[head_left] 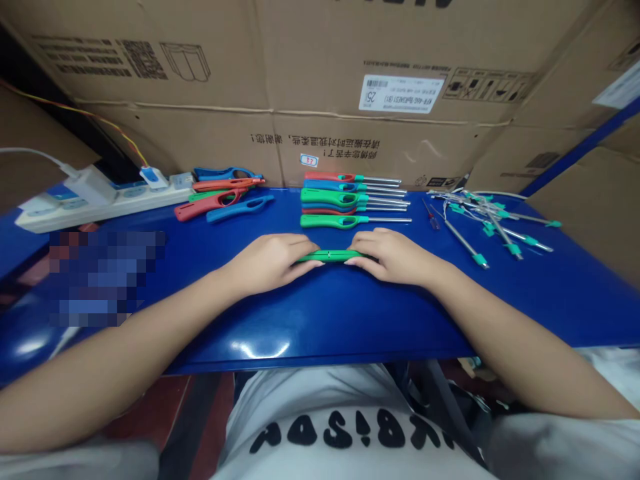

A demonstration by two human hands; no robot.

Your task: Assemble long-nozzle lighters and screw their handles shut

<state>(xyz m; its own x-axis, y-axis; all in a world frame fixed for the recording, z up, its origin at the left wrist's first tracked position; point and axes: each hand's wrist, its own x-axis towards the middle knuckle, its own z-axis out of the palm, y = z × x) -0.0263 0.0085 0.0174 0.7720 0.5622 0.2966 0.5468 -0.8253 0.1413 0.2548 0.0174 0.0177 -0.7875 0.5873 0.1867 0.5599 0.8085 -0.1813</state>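
Note:
Between my two hands is a green lighter handle (330,255), held edge-on and level above the blue table. My left hand (273,262) pinches its left end with thumb and fingers. The right end is gripped the same way by my right hand (395,257). Part of each end is hidden under the fingers. Just beyond my hands lies a stack of lighters with metal tubes (345,198), in red, blue and green. Further left sits a pile of handles without tubes (225,193), in blue, orange, red and green.
Metal tubes with teal ends and wires (493,220) lie heaped at the right, beside a small screwdriver (431,217). A white power strip (107,208) with plugs runs along the left. Cardboard (320,80) walls the back of the blue table (300,320).

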